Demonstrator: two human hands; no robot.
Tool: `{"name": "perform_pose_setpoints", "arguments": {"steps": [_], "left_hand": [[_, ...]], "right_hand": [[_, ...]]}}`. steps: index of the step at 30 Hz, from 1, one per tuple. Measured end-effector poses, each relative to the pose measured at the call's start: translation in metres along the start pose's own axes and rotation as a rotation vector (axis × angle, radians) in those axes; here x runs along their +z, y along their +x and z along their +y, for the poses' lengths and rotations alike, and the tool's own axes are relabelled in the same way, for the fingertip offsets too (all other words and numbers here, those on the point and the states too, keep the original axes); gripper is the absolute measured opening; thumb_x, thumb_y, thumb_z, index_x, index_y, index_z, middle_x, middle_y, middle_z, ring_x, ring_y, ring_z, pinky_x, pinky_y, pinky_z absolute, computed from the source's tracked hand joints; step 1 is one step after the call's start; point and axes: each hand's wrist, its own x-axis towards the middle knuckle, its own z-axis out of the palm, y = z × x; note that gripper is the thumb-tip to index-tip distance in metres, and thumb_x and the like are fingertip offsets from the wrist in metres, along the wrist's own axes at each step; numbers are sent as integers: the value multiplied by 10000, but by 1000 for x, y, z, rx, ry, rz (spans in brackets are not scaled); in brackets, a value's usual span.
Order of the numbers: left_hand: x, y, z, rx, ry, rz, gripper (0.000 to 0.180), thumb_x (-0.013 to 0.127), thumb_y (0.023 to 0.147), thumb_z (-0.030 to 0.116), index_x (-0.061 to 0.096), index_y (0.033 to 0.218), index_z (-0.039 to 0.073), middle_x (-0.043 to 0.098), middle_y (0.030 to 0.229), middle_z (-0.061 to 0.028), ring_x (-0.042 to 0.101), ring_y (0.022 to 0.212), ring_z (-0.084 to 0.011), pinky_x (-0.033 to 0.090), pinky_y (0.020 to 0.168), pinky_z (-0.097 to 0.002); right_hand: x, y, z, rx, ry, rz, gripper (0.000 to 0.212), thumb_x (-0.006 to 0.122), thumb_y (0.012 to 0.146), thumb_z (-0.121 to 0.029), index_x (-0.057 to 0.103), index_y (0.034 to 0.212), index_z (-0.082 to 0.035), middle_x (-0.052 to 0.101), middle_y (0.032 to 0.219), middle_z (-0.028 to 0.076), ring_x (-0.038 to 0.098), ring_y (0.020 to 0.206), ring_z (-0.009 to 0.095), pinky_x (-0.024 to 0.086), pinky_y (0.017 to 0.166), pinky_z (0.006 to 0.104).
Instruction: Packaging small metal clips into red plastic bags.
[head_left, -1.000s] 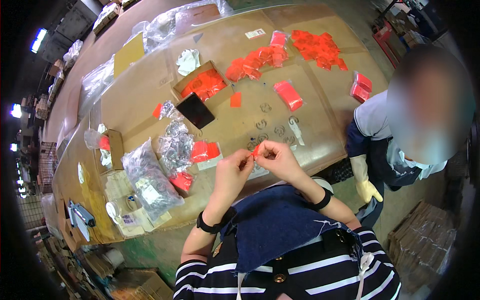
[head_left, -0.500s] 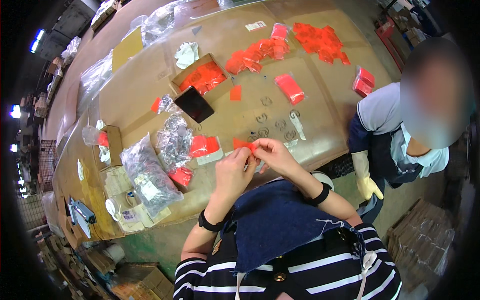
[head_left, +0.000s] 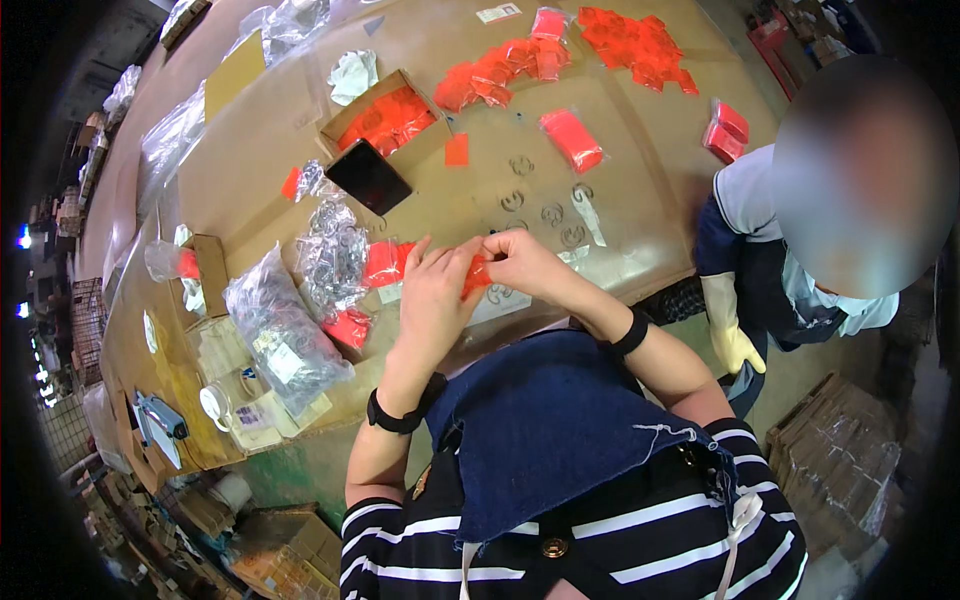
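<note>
Both my hands meet over the near edge of the table, holding a small red plastic bag (head_left: 477, 277) between them. My left hand (head_left: 432, 300) has its fingers curled round the bag's left side. My right hand (head_left: 522, 264) pinches its upper right edge. Just left of them lies a stack of flat red bags (head_left: 384, 264), beside a heap of shiny clear packets (head_left: 333, 250). Several thin dark rings (head_left: 552, 214) are scattered on the table beyond my right hand. A pale sheet (head_left: 497, 306) shows partly below my hands.
A cardboard box of red bags (head_left: 390, 122) has a black phone-like slab (head_left: 369, 177) leaning at its near side. Loose red bags (head_left: 635, 48) spread at the far right. A bulging clear sack (head_left: 285, 335) lies left. At right stands a person wearing a pale glove (head_left: 738, 348).
My hands have shifted slightly left and up in the picture. The left hand has turned, its fingers now pointing away over the red bag. The whole view has shifted a little.
</note>
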Motion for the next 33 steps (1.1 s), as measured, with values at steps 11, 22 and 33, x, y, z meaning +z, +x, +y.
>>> {"name": "perform_pose_setpoints", "arguments": {"steps": [11, 22, 33], "left_hand": [[13, -52, -34, -484, -196, 92, 296, 701, 777, 86, 604, 1056, 97, 681, 873, -146, 674, 812, -312, 513, 694, -359], [21, -69, -38, -464, -229, 109, 275, 713, 776, 158, 606, 1027, 122, 657, 791, -152, 650, 758, -344, 498, 636, -412], [24, -75, -36, -435, -231, 66, 337, 721, 751, 132, 596, 1063, 131, 663, 826, -144, 652, 772, -324, 504, 653, -396]], "right_hand": [[-5, -8, 56, -34, -789, 40, 175, 737, 765, -181, 636, 757, -39, 646, 765, 104, 632, 712, 262, 492, 616, 370], [16, -6, 91, -40, -930, 103, 172, 706, 691, -90, 617, 803, 5, 611, 902, 192, 637, 837, 358, 525, 725, 439], [-3, -15, 40, 46, -224, 101, 112, 682, 763, -71, 618, 817, 5, 667, 782, 128, 649, 680, 219, 525, 617, 320]]}}
